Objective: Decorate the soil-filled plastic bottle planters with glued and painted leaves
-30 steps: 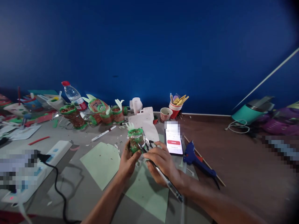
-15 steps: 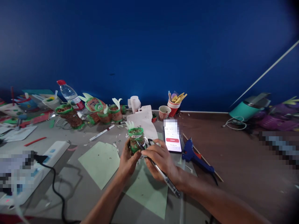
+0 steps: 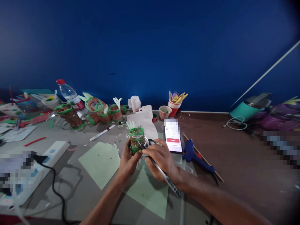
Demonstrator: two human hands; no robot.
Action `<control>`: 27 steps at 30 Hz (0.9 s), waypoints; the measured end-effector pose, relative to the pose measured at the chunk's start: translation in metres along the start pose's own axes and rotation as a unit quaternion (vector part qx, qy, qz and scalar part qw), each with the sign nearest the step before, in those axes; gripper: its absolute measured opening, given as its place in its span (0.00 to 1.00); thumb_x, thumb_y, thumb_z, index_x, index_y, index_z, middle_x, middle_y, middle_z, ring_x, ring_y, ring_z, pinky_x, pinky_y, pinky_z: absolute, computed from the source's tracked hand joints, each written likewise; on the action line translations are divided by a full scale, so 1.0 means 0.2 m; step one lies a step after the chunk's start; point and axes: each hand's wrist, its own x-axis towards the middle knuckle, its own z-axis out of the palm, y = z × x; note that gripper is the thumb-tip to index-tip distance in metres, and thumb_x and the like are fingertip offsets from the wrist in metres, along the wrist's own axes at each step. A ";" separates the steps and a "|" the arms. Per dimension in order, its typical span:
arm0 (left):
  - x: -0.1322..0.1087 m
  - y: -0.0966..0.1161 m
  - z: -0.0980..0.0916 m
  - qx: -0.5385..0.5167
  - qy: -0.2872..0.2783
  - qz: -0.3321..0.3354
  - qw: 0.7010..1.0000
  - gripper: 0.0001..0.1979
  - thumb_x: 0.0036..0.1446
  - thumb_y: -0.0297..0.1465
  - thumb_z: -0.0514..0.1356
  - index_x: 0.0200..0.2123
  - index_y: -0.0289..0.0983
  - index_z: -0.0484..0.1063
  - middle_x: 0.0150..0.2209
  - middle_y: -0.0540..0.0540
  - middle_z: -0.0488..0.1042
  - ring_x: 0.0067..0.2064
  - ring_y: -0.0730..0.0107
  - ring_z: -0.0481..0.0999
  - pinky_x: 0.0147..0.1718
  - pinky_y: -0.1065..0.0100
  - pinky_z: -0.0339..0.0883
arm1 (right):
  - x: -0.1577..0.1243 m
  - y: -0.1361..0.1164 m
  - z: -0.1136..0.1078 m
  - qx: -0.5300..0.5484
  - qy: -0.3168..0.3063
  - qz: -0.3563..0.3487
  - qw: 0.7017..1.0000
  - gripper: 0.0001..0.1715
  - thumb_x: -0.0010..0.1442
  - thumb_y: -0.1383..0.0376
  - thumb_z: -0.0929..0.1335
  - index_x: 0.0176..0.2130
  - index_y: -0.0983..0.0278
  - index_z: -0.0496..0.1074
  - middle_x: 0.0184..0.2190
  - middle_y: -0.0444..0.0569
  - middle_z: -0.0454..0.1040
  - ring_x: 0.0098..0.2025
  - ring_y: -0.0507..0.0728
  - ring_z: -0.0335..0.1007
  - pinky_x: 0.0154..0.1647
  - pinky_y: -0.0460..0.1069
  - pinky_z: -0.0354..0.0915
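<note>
My left hand (image 3: 128, 160) is closed around the lower left side of a small clear pot (image 3: 136, 139) with green rims and brown filling. A white label strip crosses the pot's front, and pale leaf-like paper strips stick up at its back left. In my right hand (image 3: 160, 157) is a pen (image 3: 165, 177), its tip pointing at the pot's front. Whether the tip touches the pot I cannot tell. Beneath both hands lies a pale green paper sheet (image 3: 150, 193), and another green sheet (image 3: 100, 164) lies to the left.
A phone (image 3: 172, 140) and a blue glue gun (image 3: 197, 157) lie right of my hands. Similar pots (image 3: 70, 117), a water bottle (image 3: 70, 97) and a marker (image 3: 102, 132) are at the back left. Paper cups (image 3: 165, 113) stand behind. A power strip (image 3: 37, 172) with a black cable occupies the left.
Both hands, the pot and the pen keep nearly the same positions. The whole view has shifted very slightly.
</note>
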 end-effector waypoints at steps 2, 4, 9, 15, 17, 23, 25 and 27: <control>0.00 0.00 0.00 -0.004 -0.002 -0.002 1.000 0.30 0.48 0.36 0.67 0.53 0.39 0.61 0.48 0.43 0.73 0.49 0.61 0.73 0.47 0.63 0.66 | 0.00 0.00 0.00 0.000 0.002 0.000 1.000 0.14 0.58 0.71 0.63 0.45 0.62 0.66 0.33 0.46 0.76 0.33 0.54 0.73 0.52 0.57 0.58; 0.00 0.00 0.00 -0.005 -0.003 0.000 1.000 0.30 0.48 0.35 0.67 0.53 0.39 0.61 0.48 0.43 0.73 0.48 0.61 0.73 0.47 0.64 0.66 | 0.00 0.00 0.00 -0.005 0.000 -0.001 1.000 0.14 0.58 0.71 0.63 0.46 0.62 0.66 0.33 0.47 0.76 0.34 0.54 0.73 0.52 0.58 0.58; 0.01 0.00 0.00 -0.002 0.001 0.016 1.000 0.29 0.48 0.35 0.67 0.52 0.40 0.62 0.47 0.44 0.74 0.48 0.62 0.73 0.47 0.64 0.66 | 0.00 0.00 -0.01 -0.013 0.000 -0.006 1.000 0.14 0.58 0.72 0.63 0.45 0.62 0.66 0.32 0.47 0.76 0.33 0.54 0.72 0.52 0.57 0.58; 0.00 0.01 0.01 0.010 -0.002 0.010 1.000 0.29 0.48 0.36 0.66 0.53 0.39 0.62 0.47 0.43 0.74 0.48 0.61 0.73 0.47 0.63 0.65 | 0.01 -0.01 -0.01 -0.010 0.000 -0.002 1.000 0.14 0.57 0.72 0.63 0.44 0.62 0.66 0.32 0.47 0.77 0.33 0.54 0.73 0.52 0.57 0.58; 0.00 0.01 0.01 0.015 0.002 0.007 1.000 0.30 0.48 0.36 0.66 0.53 0.39 0.61 0.47 0.43 0.73 0.48 0.60 0.73 0.47 0.62 0.65 | 0.01 -0.01 0.00 -0.007 -0.002 -0.001 1.000 0.14 0.57 0.72 0.63 0.44 0.61 0.66 0.32 0.46 0.77 0.32 0.54 0.73 0.51 0.57 0.58; 0.00 0.00 0.00 0.009 -0.002 0.004 1.000 0.30 0.48 0.37 0.66 0.53 0.39 0.61 0.47 0.43 0.74 0.48 0.60 0.73 0.48 0.62 0.65 | 0.00 0.00 0.00 -0.010 0.000 0.003 1.000 0.14 0.58 0.71 0.63 0.45 0.61 0.66 0.32 0.45 0.76 0.32 0.53 0.72 0.53 0.57 0.56; 0.00 0.00 0.00 0.006 -0.002 0.004 1.000 0.30 0.48 0.37 0.67 0.53 0.40 0.61 0.47 0.43 0.74 0.48 0.60 0.74 0.48 0.61 0.65 | -0.01 0.00 0.01 -0.009 -0.004 0.003 1.000 0.14 0.58 0.71 0.63 0.45 0.61 0.66 0.32 0.45 0.76 0.33 0.53 0.72 0.53 0.56 0.56; 0.00 0.00 0.00 0.009 0.001 0.008 1.000 0.30 0.48 0.37 0.67 0.53 0.40 0.62 0.47 0.43 0.74 0.49 0.60 0.73 0.49 0.62 0.65 | -0.01 0.00 0.01 -0.011 -0.002 0.005 1.000 0.14 0.58 0.71 0.62 0.45 0.61 0.66 0.33 0.45 0.76 0.33 0.53 0.72 0.53 0.57 0.56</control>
